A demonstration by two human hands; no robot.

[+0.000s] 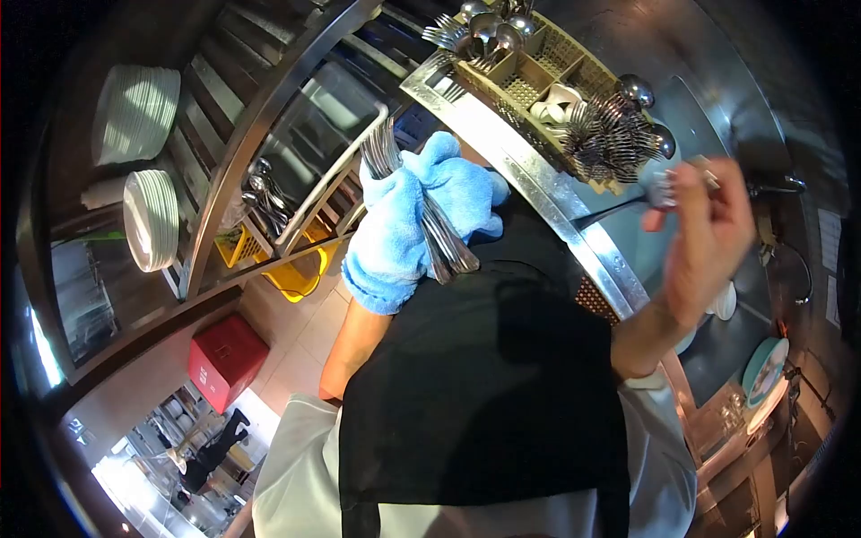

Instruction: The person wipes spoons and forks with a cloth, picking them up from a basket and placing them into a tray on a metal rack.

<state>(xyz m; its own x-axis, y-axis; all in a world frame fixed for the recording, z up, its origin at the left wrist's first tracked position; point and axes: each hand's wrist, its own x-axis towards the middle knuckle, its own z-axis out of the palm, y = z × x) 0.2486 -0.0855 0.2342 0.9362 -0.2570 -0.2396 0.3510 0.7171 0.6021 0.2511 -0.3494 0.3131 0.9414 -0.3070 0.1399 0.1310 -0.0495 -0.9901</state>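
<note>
My left hand (pixel 417 215), covered by a blue cloth glove, is closed around a bunch of forks (pixel 444 238), whose tines stick out at the top and handles at the bottom. My right hand (pixel 704 224) is raised at the right, fingers curled around a fork (pixel 619 212) whose handle points left over the metal counter edge. Just above and left of that hand, a beige cutlery basket (pixel 520 81) holds many forks (pixel 610 134) and several spoons (pixel 493 36) in its compartments.
Stacked white plates (pixel 139 112) stand on the left shelf, with a cutlery tray (pixel 309 152) beside them. A metal counter edge (pixel 596 255) runs along the sink (pixel 691 117). A red box (pixel 224 360) and a distant person (pixel 211 462) are at the lower left.
</note>
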